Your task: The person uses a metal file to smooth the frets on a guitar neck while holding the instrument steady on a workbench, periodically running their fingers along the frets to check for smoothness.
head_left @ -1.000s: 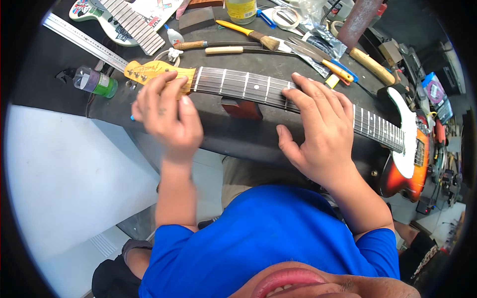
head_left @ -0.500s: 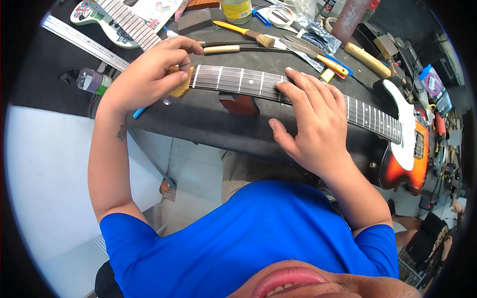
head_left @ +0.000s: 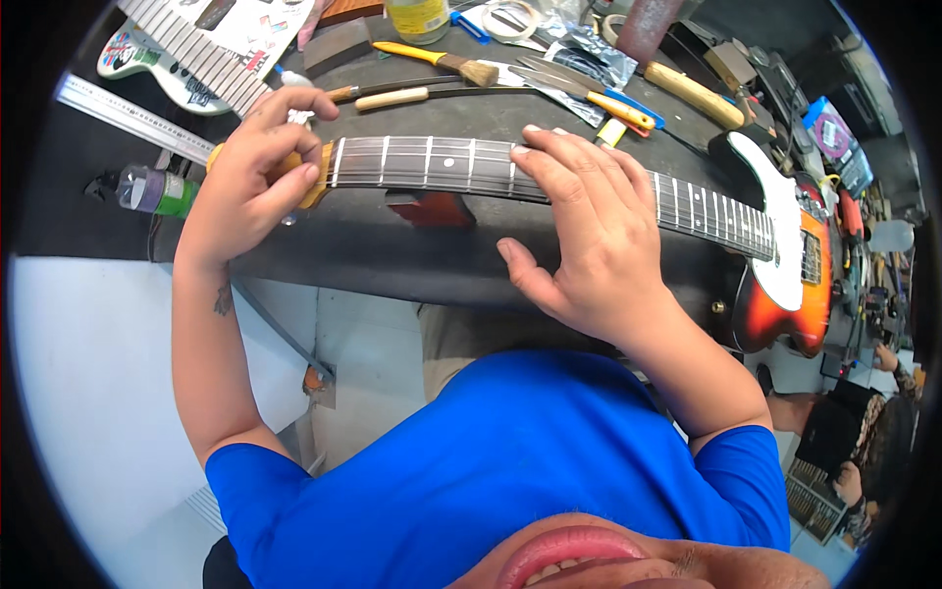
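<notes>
The sunburst electric guitar (head_left: 785,285) with a dark fretted neck lay across the black worktop (head_left: 392,250). The left hand (head_left: 250,187) had its fingers closed around the pale wooden headstock (head_left: 294,167), while the right hand (head_left: 589,236) rested flat, fingers spread, on the neck. Brushes (head_left: 432,64) lay beyond.
</notes>
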Demonstrator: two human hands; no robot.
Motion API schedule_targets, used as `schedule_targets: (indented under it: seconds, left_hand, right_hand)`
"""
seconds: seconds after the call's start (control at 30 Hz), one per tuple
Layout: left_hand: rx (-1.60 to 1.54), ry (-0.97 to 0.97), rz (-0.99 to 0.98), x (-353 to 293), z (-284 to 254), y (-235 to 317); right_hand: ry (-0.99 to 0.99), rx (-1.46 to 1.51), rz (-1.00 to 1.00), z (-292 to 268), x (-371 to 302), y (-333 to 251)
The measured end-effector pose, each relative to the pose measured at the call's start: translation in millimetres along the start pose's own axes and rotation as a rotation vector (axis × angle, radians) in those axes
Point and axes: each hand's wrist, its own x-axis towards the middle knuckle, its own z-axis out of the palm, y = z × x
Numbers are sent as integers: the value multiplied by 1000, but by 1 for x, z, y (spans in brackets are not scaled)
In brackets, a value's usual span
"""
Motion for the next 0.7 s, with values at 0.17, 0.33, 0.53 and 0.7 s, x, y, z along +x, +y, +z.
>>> schedule_targets:
  seconds: [0.17,0.33,0.53,0.7]
  left_hand:
    - [147,174,32,-4,15,3]
    - [284,368,-39,-20,44,16]
    - [271,512,-9,-22,71,16]
    - [245,585,0,-19,80,7]
  right_hand:
    - [-26,169,-72,-35,-6,15]
    - [-148,252,-12,-117,-10,45]
    - [-188,67,175,-150,18,102]
    - [-361,-49,226,-142,44,144]
